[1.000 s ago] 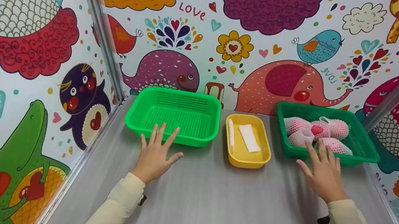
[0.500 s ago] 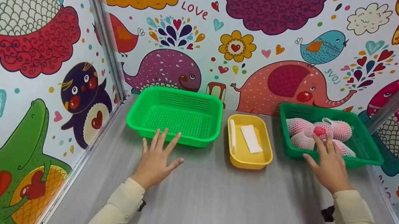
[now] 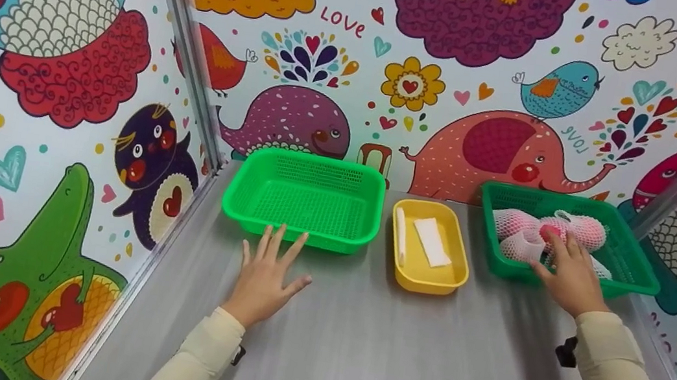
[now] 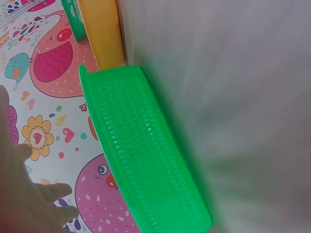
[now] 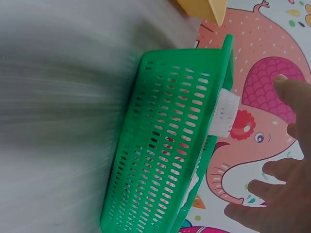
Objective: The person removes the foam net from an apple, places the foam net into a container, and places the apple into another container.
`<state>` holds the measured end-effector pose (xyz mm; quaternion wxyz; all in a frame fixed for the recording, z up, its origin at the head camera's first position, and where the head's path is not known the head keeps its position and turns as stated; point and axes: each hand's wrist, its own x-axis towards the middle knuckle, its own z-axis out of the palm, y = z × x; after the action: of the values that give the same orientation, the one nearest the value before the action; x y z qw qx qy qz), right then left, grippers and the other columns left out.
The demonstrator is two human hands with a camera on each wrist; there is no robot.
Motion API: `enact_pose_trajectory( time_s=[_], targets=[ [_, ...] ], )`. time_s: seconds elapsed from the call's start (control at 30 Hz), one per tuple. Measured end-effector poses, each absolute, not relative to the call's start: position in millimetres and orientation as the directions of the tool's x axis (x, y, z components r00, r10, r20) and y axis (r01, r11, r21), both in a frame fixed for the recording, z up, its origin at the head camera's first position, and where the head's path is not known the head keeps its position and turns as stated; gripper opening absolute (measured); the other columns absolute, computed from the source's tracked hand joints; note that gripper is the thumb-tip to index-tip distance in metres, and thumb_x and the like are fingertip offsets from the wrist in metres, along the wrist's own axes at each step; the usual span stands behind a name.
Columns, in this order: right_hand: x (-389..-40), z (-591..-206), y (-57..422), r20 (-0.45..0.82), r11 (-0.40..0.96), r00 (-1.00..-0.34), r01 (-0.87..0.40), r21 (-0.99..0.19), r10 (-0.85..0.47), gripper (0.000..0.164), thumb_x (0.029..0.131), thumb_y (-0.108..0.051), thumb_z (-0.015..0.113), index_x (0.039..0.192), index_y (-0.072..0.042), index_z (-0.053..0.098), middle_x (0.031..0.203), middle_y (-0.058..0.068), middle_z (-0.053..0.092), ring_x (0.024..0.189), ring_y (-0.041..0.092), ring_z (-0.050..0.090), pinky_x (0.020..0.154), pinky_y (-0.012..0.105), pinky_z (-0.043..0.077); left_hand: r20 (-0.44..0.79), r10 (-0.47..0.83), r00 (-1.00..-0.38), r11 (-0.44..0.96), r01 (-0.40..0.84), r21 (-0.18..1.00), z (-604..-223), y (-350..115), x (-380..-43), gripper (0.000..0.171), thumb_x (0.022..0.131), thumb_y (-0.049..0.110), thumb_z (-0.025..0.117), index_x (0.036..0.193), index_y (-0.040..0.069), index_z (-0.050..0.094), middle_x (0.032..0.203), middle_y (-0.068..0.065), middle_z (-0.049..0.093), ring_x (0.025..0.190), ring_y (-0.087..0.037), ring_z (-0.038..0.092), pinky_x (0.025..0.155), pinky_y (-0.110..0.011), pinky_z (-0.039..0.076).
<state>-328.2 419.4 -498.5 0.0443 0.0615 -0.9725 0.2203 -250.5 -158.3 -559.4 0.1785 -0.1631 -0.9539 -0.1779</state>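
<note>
In the head view my left hand (image 3: 262, 286) hovers with spread fingers at the front of the bright green basket (image 3: 300, 234), holding nothing. My right hand (image 3: 576, 283) reaches over the front rim of the dark green basket (image 3: 627, 283). Inside that basket lie several pinkish round things in white foam netting (image 3: 522, 245); their kind is hidden by the nets. A red-pink spot (image 3: 549, 232) shows by my right fingertips. In the right wrist view those fingers (image 5: 274, 191) are spread loosely above the rim, gripping nothing; a white foam net (image 5: 225, 114) sticks up over it.
Between the baskets stands a yellow tray (image 3: 427, 285) with a flat white piece (image 3: 433, 242) and a thin white stick-like piece (image 3: 401, 235) in it. The grey tabletop (image 3: 369, 351) ends at printed walls with metal corner posts (image 3: 190, 53).
My right hand has moved forward and right, deeper over the dark green basket, its fingers drawing together a little. The left hand has hardly moved. The head view has shifted slightly.
</note>
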Motion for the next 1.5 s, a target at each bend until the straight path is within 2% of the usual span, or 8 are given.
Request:
enact_pose_trajectory(
  time_s=[0.13, 0.3, 0.6, 0.87, 1.13, 1.33, 1.5],
  targets=[
    [-336.4, -501.4, 421.1, 0.086, 0.896, -0.991, -0.131, -0.424, -0.105, 0.087, 0.096, -0.049, 0.064, 0.161, -0.014, 0.017, 0.159, 0.035, 0.008, 0.141, 0.061, 0.004, 0.100, 0.080, 0.011, 0.398, 0.242, -0.885, 0.888, 0.368, 0.277, -562.4, -160.0, -248.9, 0.081, 0.094, 0.072, 0.046, 0.161, 0.034, 0.021, 0.163, -0.017, 0.021, 0.150, -0.041, 0.011, 0.107, -0.077, 0.007],
    [-347.6, -506.7, 422.2, 0.059, 0.888, -0.993, -0.120, -0.444, -0.104, 0.090, 0.094, -0.047, 0.068, 0.161, -0.013, 0.018, 0.156, 0.037, 0.018, 0.137, 0.064, 0.014, 0.098, 0.081, 0.016, 0.402, 0.233, -0.886, 0.891, 0.360, 0.277, -564.5, -162.8, -246.6, 0.081, 0.094, 0.071, 0.047, 0.161, 0.033, 0.023, 0.164, -0.016, 0.021, 0.150, -0.042, 0.012, 0.107, -0.077, 0.007],
    [-368.8, -518.5, 427.5, -0.003, 0.872, -0.996, -0.081, -0.484, -0.094, 0.097, 0.091, -0.047, 0.073, 0.161, -0.012, 0.016, 0.156, 0.036, 0.021, 0.134, 0.063, 0.025, 0.097, 0.078, 0.025, 0.368, 0.219, -0.904, 0.900, 0.333, 0.282, -564.1, -166.5, -237.9, 0.079, 0.095, 0.071, 0.042, 0.161, 0.037, 0.016, 0.165, -0.014, 0.018, 0.151, -0.036, 0.006, 0.107, -0.077, 0.010],
    [-377.1, -522.1, 432.3, -0.050, 0.845, -0.996, -0.039, -0.533, -0.077, 0.101, 0.091, -0.047, 0.072, 0.160, -0.005, 0.011, 0.154, 0.034, 0.026, 0.134, 0.060, 0.029, 0.099, 0.075, 0.029, 0.406, 0.208, -0.890, 0.896, 0.340, 0.287, -567.2, -168.7, -231.2, 0.079, 0.094, 0.068, 0.049, 0.161, 0.035, 0.022, 0.163, -0.015, 0.024, 0.150, -0.040, 0.012, 0.105, -0.079, 0.012],
    [-380.6, -523.1, 433.6, -0.060, 0.838, -0.996, -0.016, -0.545, -0.059, 0.094, 0.094, -0.041, 0.070, 0.158, -0.001, 0.015, 0.153, 0.036, 0.027, 0.133, 0.060, 0.030, 0.100, 0.073, 0.029, 0.389, 0.194, -0.900, 0.905, 0.318, 0.284, -571.8, -168.6, -227.4, 0.080, 0.094, 0.070, 0.048, 0.161, 0.034, 0.023, 0.162, -0.015, 0.025, 0.150, -0.039, 0.012, 0.104, -0.079, 0.015],
    [-389.6, -516.3, 434.4, -0.145, 0.806, -0.988, 0.041, -0.591, -0.056, 0.099, 0.092, -0.040, 0.073, 0.158, 0.003, 0.013, 0.154, 0.036, 0.024, 0.136, 0.059, 0.025, 0.102, 0.073, 0.026, 0.399, 0.207, -0.893, 0.905, 0.330, 0.269, -578.5, -164.3, -231.0, 0.079, 0.095, 0.069, 0.048, 0.161, 0.031, 0.025, 0.161, -0.017, 0.026, 0.149, -0.042, 0.016, 0.103, -0.080, 0.016],
    [-396.6, -516.9, 434.3, -0.198, 0.796, -0.979, 0.079, -0.600, -0.052, 0.106, 0.090, -0.039, 0.076, 0.160, -0.002, 0.006, 0.159, 0.033, 0.014, 0.139, 0.060, 0.018, 0.101, 0.075, 0.024, 0.378, 0.205, -0.903, 0.910, 0.318, 0.267, -582.6, -161.1, -230.6, 0.079, 0.095, 0.070, 0.045, 0.161, 0.034, 0.022, 0.161, -0.016, 0.027, 0.150, -0.040, 0.015, 0.102, -0.080, 0.018]
  ],
)
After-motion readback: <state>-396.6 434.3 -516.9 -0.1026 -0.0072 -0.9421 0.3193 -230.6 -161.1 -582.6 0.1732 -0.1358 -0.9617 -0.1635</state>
